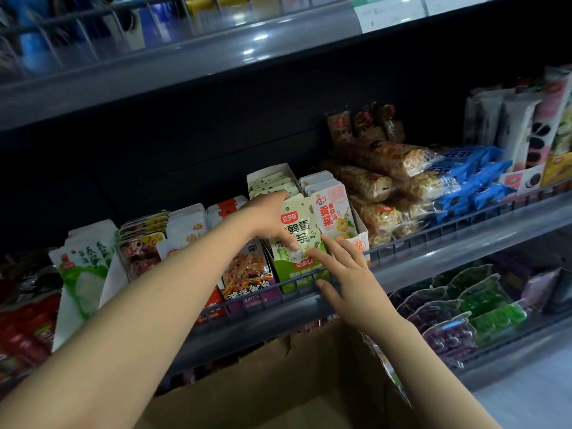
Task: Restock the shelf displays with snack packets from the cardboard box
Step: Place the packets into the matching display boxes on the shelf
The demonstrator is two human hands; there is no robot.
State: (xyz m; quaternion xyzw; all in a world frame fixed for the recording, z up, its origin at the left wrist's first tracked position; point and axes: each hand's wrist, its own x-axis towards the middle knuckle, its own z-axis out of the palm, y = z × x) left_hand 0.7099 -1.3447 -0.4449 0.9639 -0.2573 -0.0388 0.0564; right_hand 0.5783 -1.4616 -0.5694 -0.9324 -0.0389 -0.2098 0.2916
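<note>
My left hand point(268, 217) grips the front pale green snack packet point(298, 226) in a green display box point(301, 272) on the middle shelf, thumb on its face and fingers over its top edge. More of the same packets point(272, 184) stand behind it. My right hand point(346, 274) is open, its fingertips touching the lower front of that packet and the box. An orange and white packet point(332, 215) stands upright just to the right. The brown cardboard box point(278, 385) sits below, near me, under my arms.
A wire rail point(433, 233) runs along the shelf front. Left of the green box stand brown, white and red snack packets point(247, 274). Rice crackers point(387, 178) and blue packs point(470, 178) lie to the right. Green and purple packs point(464, 308) fill the lower shelf.
</note>
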